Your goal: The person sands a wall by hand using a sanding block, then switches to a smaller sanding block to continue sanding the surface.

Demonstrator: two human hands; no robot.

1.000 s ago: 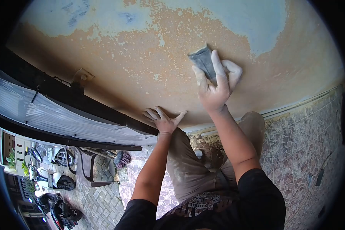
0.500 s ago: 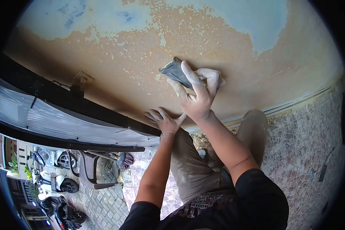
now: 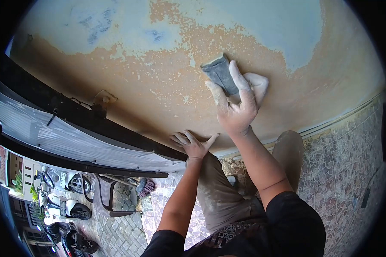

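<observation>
A folded piece of dark grey sandpaper [image 3: 221, 75] lies against the orange-brown wall [image 3: 150, 85], just below the flaked edge of its pale blue patches. My right hand [image 3: 240, 103] grips the sandpaper, with fingers along its sides and pale dust coating the skin. Lower and to the left, my left hand [image 3: 195, 147] rests on the wall with its fingers spread, holding nothing. It is close to the dark frame [image 3: 128, 139].
A bracket [image 3: 102, 103] joins the wall above the dark-framed translucent panel [image 3: 77, 132]. My knee [image 3: 289, 147] is near the wall's base, over dusty patterned tiles [image 3: 326, 175]. A chair [image 3: 105, 197], a purplish mop head [image 3: 146, 187] and parked motorcycles [image 3: 62, 205] stand at lower left.
My right hand has moved the sandpaper up and slightly right across the wall, towards the pale blue patches. My left hand stays at about the same spot, while the whole view has shifted somewhat.
</observation>
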